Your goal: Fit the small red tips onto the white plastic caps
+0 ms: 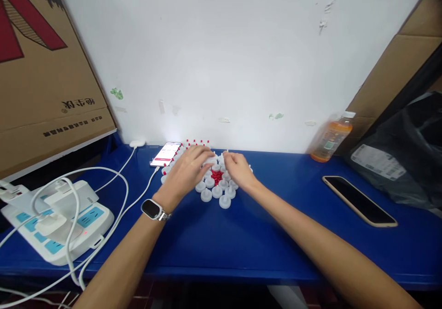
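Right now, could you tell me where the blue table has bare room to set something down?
Bare blue table lies near the front edge between the forearms, and between the white caps and the dark phone. The power strip corner and the caps under both hands are crowded.

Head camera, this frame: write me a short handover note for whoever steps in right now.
Left hand: palm down on the white caps, fingers spread; whether it grips one cannot be told.
Right hand: resting on the same cluster, grip also unclear.
The caps sit bunched on the blue table near the wall, around a patch of small red pieces.
Done: many caps stand grouped, some red-tipped at the back.
Left: unclear from this view.
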### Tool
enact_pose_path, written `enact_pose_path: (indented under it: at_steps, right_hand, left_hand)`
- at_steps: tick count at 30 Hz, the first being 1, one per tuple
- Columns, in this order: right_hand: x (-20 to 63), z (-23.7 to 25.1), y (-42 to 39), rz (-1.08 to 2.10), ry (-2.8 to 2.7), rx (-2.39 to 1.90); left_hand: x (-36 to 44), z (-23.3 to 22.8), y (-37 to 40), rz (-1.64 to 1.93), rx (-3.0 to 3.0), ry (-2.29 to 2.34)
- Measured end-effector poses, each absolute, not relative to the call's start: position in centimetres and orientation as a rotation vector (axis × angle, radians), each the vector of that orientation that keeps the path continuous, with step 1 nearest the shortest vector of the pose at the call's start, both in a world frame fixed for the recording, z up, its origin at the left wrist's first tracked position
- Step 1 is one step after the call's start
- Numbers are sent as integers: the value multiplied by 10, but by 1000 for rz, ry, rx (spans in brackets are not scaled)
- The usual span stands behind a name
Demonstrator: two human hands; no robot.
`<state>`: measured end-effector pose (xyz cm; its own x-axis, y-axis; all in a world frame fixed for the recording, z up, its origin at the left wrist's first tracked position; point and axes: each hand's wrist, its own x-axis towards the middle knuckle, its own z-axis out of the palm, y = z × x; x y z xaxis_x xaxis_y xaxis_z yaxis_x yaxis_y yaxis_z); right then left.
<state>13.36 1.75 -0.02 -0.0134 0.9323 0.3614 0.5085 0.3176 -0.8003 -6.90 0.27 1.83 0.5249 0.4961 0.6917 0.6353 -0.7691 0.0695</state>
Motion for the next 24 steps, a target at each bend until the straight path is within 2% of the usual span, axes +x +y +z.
enact_pose_path:
  at_steps: [3, 8, 10, 15, 17, 20, 24]
  right_hand:
    - [150, 1, 21, 506, -1674, -1377]
    - [152, 0, 18, 211, -2089, -1333]
    - [148, -1, 16, 266, -2097, -1308]
    - [144, 0, 15, 649, -1950, -1035]
    - [143, 2, 21, 692, -1930, -956]
    - [141, 9, 47, 583, -1896, -999]
    - [136, 14, 104, 239, -2000, -1339]
  left_hand:
    - [-83, 18, 8, -1284, -2441, -1146]
    - [-70, 6, 14, -1248, -2711, -1255]
    - [-61, 0, 14, -1259, -2737, -1294]
    - [-51, -10, 13, -1332, -2753, -1344]
    - [-50, -10, 13, -1354, -2733, -1361]
    - [-53, -8, 13, -1397, -2635, -1429]
    - [-64, -8, 16, -1274, -2606, -1517]
